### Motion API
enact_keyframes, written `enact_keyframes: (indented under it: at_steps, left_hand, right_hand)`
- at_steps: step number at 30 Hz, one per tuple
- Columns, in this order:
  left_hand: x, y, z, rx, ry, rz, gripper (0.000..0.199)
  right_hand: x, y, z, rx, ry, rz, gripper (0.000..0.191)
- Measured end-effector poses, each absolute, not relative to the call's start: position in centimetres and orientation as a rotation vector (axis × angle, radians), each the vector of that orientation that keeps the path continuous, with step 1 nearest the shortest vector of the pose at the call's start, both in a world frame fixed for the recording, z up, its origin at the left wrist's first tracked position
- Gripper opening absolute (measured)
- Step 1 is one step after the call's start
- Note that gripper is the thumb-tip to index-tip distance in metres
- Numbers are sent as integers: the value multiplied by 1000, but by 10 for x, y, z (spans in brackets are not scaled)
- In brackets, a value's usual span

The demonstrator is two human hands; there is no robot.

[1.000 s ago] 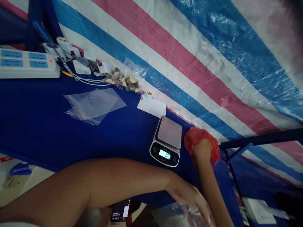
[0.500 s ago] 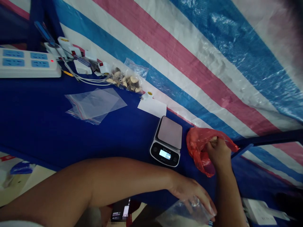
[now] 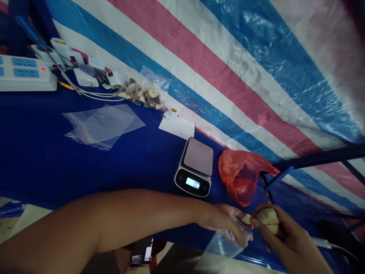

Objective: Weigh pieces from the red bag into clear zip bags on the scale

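Observation:
My left hand is closed on a clear plastic bag that hangs at the table's front edge. Just right of it, my right hand is wrapped round several pale dried slices, and one slice sticks out toward the bag's mouth. Behind both hands stands a red plastic bag, its top loosely open. A kitchen scale with a lit display sits left of the red bag, its plate bare.
Flat clear zip bags lie on the blue table. Behind them are filled bags of slices, a white card, cables and a power strip. A striped sheet rises behind.
My right hand has come out of the red bag with slices and moved down beside the clear bag. My left hand has lifted the bag's mouth slightly. The view has shifted a little right.

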State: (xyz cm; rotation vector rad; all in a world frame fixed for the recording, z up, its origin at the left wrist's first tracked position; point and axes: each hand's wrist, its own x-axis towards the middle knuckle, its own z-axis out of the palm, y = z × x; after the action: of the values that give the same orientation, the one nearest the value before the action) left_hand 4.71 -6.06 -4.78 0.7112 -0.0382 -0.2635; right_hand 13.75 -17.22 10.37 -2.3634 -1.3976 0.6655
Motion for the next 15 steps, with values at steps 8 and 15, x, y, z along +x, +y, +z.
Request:
enact_keyframes:
  at_steps: [8,15]
  left_hand:
    - [45,-62,-50,901,-214,-208,60]
    - [43,-62,-47,948,-217,-184,57]
  right_hand:
    - [134,-172,93,-2448,-1371,1034,36]
    - [120,-166,94,-2387,-1284,1050,41]
